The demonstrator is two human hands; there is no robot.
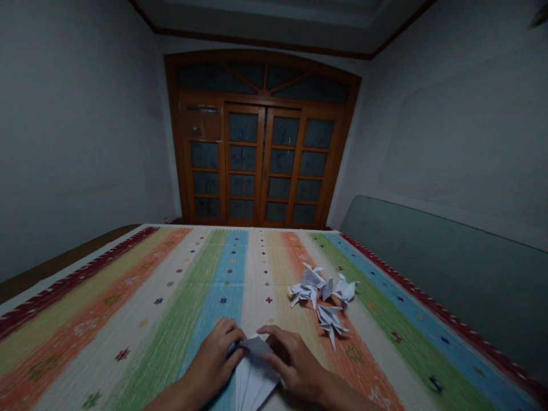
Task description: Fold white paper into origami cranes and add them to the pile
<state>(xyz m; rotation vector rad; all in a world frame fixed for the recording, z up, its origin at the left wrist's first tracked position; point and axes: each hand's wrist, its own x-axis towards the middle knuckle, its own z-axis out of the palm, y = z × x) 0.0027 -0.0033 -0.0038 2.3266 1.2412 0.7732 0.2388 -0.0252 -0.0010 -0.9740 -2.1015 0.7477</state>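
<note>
A folded white paper [253, 379] lies on the striped cloth [141, 319] near the bottom of the view. My left hand [216, 357] presses on its left side, fingers curled and pinching the top fold. My right hand [291, 357] holds the paper's right side, its fingers bent over the top edge. Several finished white paper cranes [323, 294] sit on the cloth just beyond my right hand.
The cloth has long stripes of many colours with small motifs. A grey-green padded panel [436, 268] runs along the right. A wooden door with glass panes [261, 165] stands at the far end between pale walls.
</note>
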